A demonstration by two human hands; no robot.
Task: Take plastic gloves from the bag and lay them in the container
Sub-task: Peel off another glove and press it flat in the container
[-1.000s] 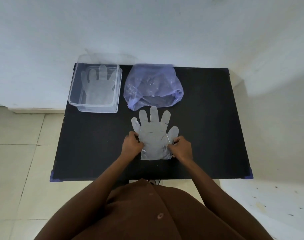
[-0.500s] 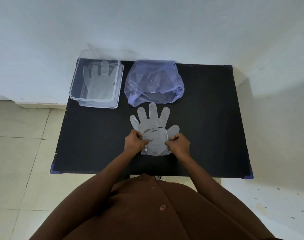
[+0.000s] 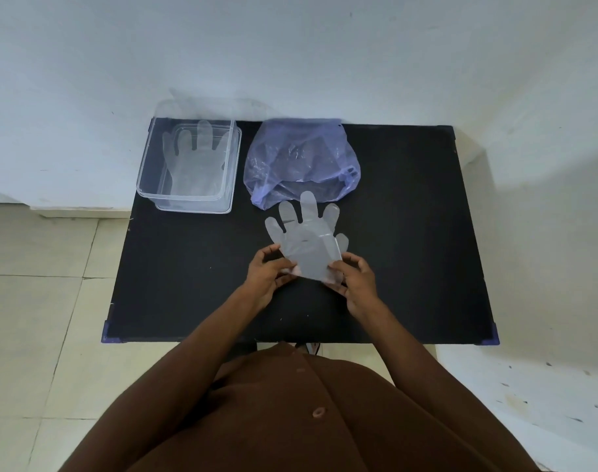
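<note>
Head view is showing a person standing at a black table, both hands meeting over a clear plastic glove; the left hand is pinching the cuff's left corner between thumb and fingers, and the right hand is pinching the right corner, so the thin film is hanging spread and flat rather than crumpling; the glove's fingers are pointing away from the person, tilting slightly left, and whether their tips are touching the table I cannot tell. Just beyond them the purple bag is lying slumped, its mouth facing the person, probably for easy reaching; the clear container is sitting at the far left corner, apart from the bag, already holding at least one flattened glove with fingers pointing the same way. Holding by both corners is likely keeping this one flat for laying on top.
</note>
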